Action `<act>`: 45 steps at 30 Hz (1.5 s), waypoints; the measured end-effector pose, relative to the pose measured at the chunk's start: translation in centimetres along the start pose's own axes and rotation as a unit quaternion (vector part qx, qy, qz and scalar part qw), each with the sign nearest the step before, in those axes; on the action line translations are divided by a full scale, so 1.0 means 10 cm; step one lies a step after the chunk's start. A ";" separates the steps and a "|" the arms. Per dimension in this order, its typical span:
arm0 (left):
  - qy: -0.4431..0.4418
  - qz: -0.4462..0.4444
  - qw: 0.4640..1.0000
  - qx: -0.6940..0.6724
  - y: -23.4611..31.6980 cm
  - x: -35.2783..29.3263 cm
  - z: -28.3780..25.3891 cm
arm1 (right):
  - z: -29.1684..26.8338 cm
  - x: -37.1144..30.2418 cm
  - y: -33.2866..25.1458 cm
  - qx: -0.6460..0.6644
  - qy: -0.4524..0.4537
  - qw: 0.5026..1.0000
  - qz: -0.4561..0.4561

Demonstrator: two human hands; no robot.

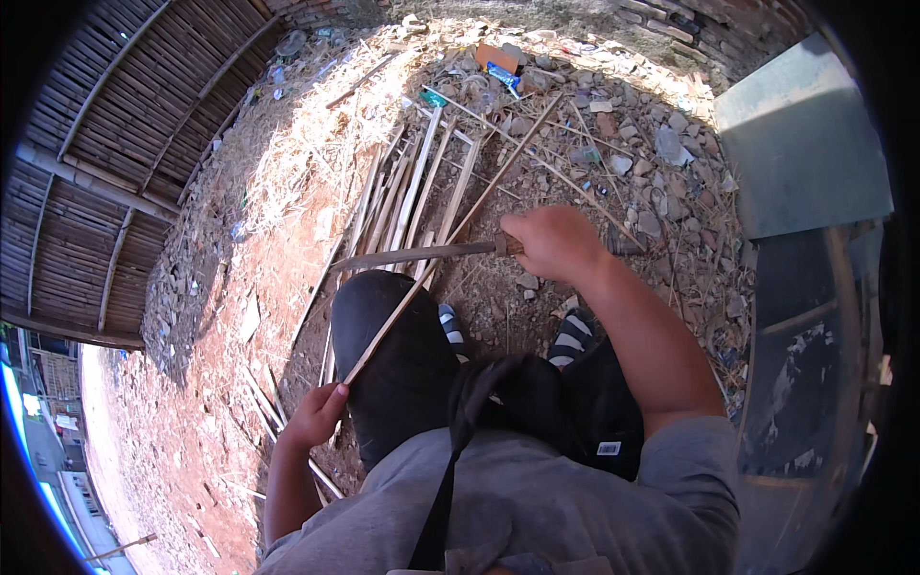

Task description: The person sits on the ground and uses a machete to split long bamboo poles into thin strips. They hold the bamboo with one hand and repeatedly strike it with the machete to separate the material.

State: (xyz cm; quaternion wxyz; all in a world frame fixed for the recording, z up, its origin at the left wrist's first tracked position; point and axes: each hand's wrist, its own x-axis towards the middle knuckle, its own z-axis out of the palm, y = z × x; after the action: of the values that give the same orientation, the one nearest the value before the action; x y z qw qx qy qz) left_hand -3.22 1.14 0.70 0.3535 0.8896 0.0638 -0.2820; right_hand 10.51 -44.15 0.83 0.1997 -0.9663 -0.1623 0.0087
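A long thin bamboo strip [391, 327] slants up and to the right from my left hand [318, 414], whose fingers are closed round its near end. The strip passes over my dark-trousered left knee and its far part reaches over the ground. My right hand [558, 245] is wrapped round the handle of a machete [412, 255]. The blade points left and lies across the strip just beyond the knee; whether its edge touches the strip I cannot tell. Beyond the blade, a pile of split bamboo strips [407, 196] lies on the ground.
Rubble and stones [661, 182] cover the ground at the right, with a blue wrapper [503, 79] farther off. More strips [264, 407] lie at the left. A bamboo slat wall [96, 115] stands far left, and a grey-green panel [805, 144] far right. My striped sandals [572, 337] are below.
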 end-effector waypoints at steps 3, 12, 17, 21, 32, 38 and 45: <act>0.007 0.009 1.000 0.017 -0.02 0.04 0.01 | 0.07 0.02 0.46 0.113 0.068 0.988 0.078; -0.038 -0.018 0.998 -0.049 -0.14 0.10 -0.05 | -0.16 0.00 0.09 0.004 -0.049 0.998 0.033; -0.008 -0.004 1.000 0.000 -0.07 0.08 -0.03 | -0.26 0.02 0.53 0.126 -0.020 0.971 0.203; -0.020 -0.011 1.000 -0.016 -0.07 0.10 -0.06 | -0.24 0.00 0.40 0.044 -0.039 0.990 0.126; -0.045 -0.032 0.998 0.003 0.02 0.11 -0.17 | -0.18 0.00 0.82 0.088 0.062 0.972 0.207; -0.012 0.031 0.999 0.007 -0.09 0.05 -0.01 | -0.34 -0.07 0.27 0.002 -0.034 0.994 0.103; 0.001 0.014 0.999 0.048 0.05 0.06 -0.12 | -0.25 -0.04 0.93 0.069 0.053 0.976 0.200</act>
State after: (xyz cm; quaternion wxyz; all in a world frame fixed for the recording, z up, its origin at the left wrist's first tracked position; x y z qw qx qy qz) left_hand -1.98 1.49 1.38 0.3139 0.9069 0.0382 -0.2786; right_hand 13.19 -53.31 -0.48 0.2683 -0.9622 0.0459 0.0083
